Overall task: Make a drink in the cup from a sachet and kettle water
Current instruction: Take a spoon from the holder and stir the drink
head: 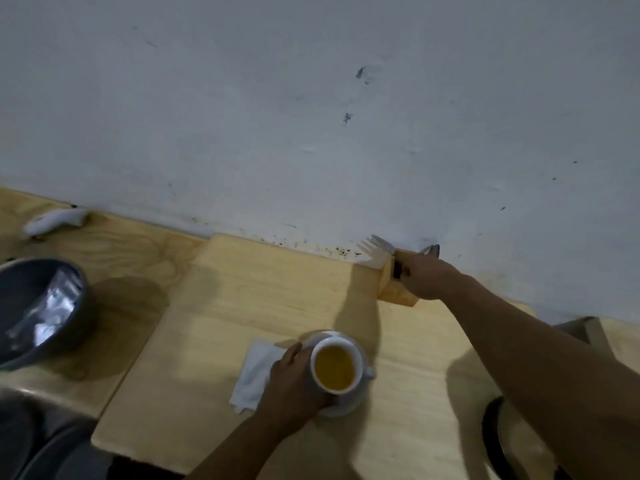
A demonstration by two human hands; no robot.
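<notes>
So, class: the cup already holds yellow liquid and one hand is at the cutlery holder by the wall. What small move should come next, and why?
Probably draw one utensil out of the wooden holder, ideally a spoon for stirring. The right hand is closed at the holder's top beside the fork, while the left hand steadies the filled cup.

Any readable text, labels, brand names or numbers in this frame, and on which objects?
None can be read.
White cup: plain, no print showing.
Napkin: blank.
Silvery packet in the dark bowl: only glare, too blurred to show any print.
Wooden cutlery holder: no marking.
</notes>
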